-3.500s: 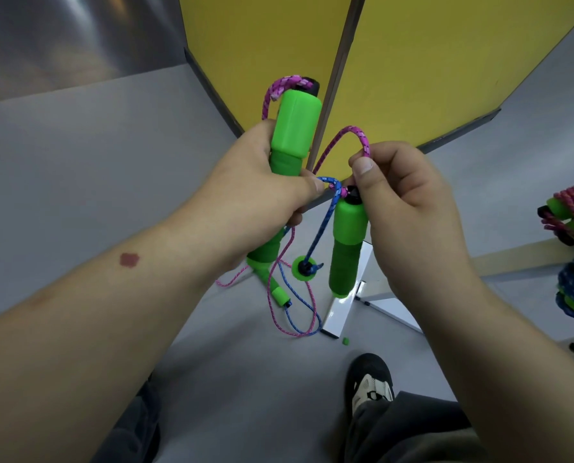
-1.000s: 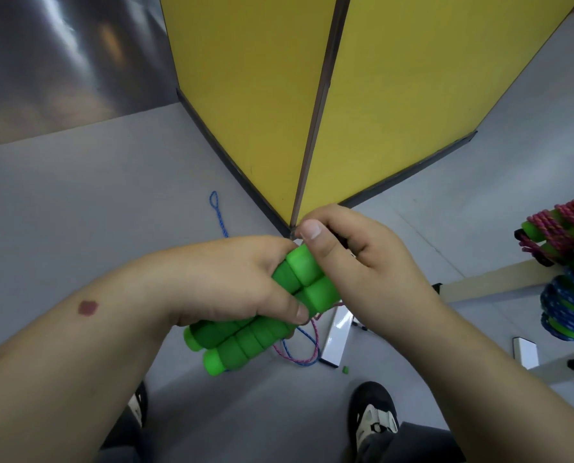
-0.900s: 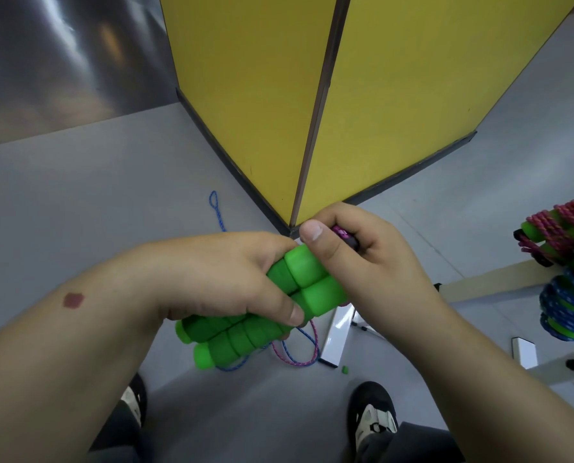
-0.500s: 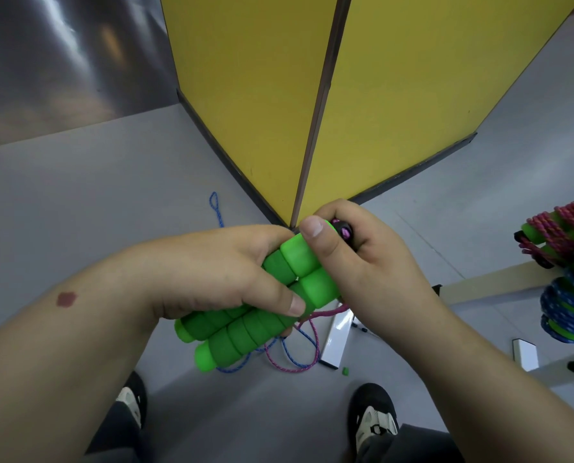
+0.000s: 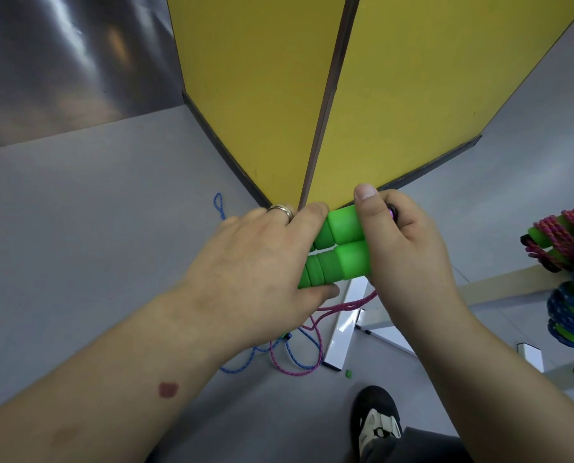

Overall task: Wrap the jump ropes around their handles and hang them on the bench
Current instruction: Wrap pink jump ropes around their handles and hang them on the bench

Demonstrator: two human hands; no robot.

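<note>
Green foam handles point(image 5: 340, 248) lie side by side, long axis running left-right between my hands. Left hand point(image 5: 262, 262) wraps their left end; right hand point(image 5: 402, 248) pinches the right end, where the loose rope point(image 5: 299, 359) hangs toward the floor.

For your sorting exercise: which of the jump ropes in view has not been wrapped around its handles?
The pink-and-blue rope trailing loose on the floor below the green handles being held; the bundles at right are wound.
</note>
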